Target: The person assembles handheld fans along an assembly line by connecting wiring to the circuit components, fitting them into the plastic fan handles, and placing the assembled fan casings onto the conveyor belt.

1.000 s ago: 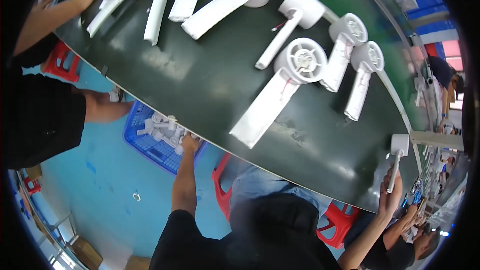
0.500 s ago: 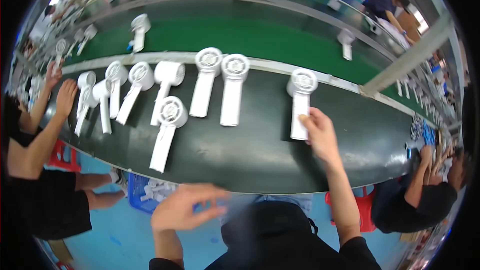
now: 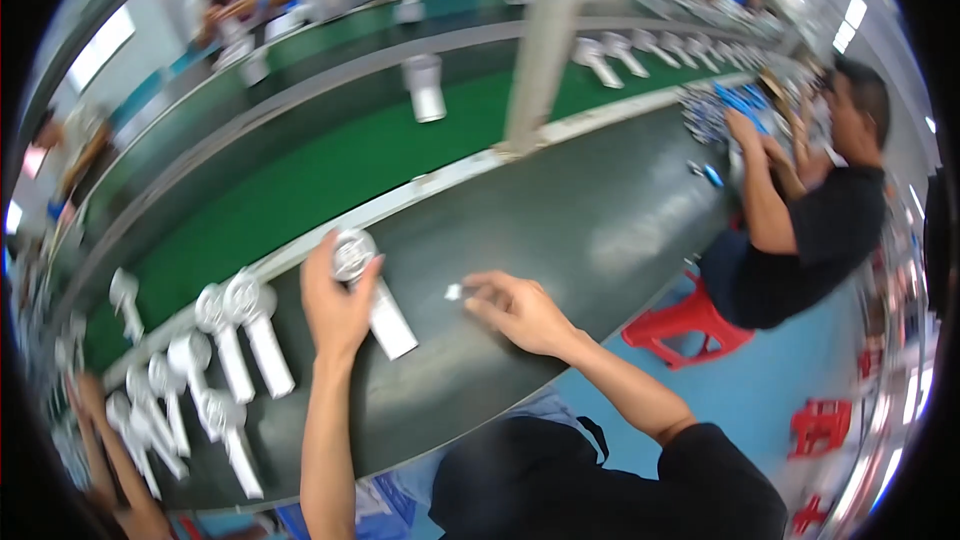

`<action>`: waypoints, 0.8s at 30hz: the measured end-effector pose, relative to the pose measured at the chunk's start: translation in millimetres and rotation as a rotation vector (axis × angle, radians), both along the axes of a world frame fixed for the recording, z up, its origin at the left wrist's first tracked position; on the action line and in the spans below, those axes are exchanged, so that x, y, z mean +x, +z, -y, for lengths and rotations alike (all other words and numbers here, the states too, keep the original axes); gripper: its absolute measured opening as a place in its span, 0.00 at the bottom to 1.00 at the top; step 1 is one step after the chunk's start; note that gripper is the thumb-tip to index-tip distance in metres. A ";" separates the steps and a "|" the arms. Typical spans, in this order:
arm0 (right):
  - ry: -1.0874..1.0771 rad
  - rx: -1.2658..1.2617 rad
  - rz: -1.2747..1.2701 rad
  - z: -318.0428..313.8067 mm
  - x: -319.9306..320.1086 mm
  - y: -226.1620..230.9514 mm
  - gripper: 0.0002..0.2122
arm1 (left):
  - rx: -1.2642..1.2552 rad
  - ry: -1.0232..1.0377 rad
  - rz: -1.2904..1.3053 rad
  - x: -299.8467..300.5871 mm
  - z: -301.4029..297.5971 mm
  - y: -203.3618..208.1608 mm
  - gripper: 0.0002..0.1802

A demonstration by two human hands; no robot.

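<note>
My left hand (image 3: 335, 308) is closed around the round head of a white handheld fan (image 3: 391, 326), thumb on one side and fingers on the other. The fan's flat handle slants toward me over the dark worktable (image 3: 470, 370). To the right of it, my right hand (image 3: 525, 313) pinches a small white piece (image 3: 454, 292) between thumb and fingertips; its exact kind is too small to make out. On the left, several more white fans lie in a loose group, among them one fan (image 3: 262, 325) nearest to my left hand.
Behind the table's pale rail (image 3: 400, 202) runs a green conveyor belt (image 3: 300, 240) carrying a white fan (image 3: 424, 90). A metal post (image 3: 543, 50) rises from the rail. At the right a co-worker in black (image 3: 820, 230) sits on a red stool (image 3: 690, 325).
The view has swung to the right. My left hand has come up from near my body and grasped the fan head; my right hand has left the handle and now pinches a small white piece.
</note>
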State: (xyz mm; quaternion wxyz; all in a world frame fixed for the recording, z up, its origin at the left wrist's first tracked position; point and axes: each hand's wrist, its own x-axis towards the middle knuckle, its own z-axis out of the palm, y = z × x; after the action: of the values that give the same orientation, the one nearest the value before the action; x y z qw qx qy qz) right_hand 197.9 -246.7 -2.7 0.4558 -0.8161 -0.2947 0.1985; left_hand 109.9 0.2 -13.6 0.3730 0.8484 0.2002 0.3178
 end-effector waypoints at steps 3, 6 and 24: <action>-0.201 0.037 0.071 38.7 26.6 -0.3 0.13 | 0.057 0.052 0.037 -10.2 -10.8 -12.8 0.30; -0.571 -0.027 0.744 116.0 128.5 -20.9 0.09 | 0.044 0.042 0.016 -11.1 -8.7 -13.6 0.31; -0.210 0.407 -0.020 80.5 83.8 29.5 0.11 | 0.074 -0.101 0.168 -30.9 75.7 67.0 0.10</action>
State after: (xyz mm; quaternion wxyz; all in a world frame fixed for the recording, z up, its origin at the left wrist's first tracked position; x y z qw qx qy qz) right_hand 281.6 -327.3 26.8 0.6321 -0.7314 -0.2378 0.0946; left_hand 79.0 -75.5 53.4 0.3724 0.8411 0.1132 0.3756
